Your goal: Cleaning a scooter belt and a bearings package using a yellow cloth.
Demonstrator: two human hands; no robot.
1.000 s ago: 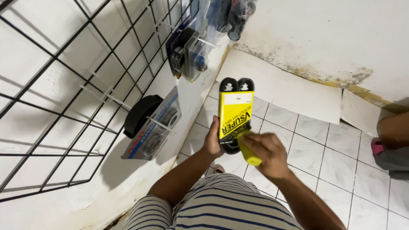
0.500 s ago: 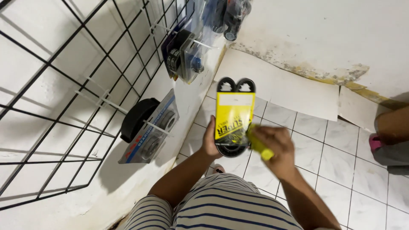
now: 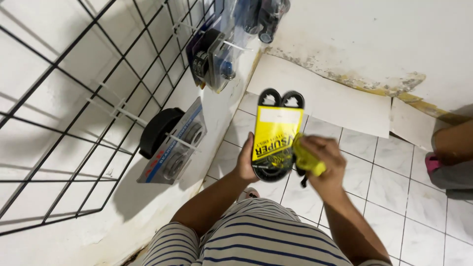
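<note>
Hands first: the left hand [image 3: 245,162] is wrapped around the lower left edge of a black drive belt in a yellow cardboard sleeve [image 3: 274,138], holding it upright out in front of the striped shirt [image 3: 251,236]. Two black loops of the belt poke out above the sleeve, and a bit of belt curves out under it, right by the fingers. The right hand [image 3: 322,160] is clenched on a crumpled yellow cloth [image 3: 308,158] and pressed against the right edge of the sleeve — cloth touching the pack, as far as I can tell.

Left of the left hand there's a black wire grid rack [image 3: 74,98] on the white wall. A carded bearing pack with a black round part [image 3: 170,140] hangs off a peg near the left forearm, and further up, beyond the belt, a clear blister pack with a dark round part [image 3: 212,56] hangs too. More packs sit at the very top — too cropped to identify.

Below both hands is white floor tile [image 3: 379,187], with a flat white sheet [image 3: 325,96] lying beyond the belt against the stained wall base. Far right of the right hand, someone else's leg [image 3: 453,143] shows at the edge.
</note>
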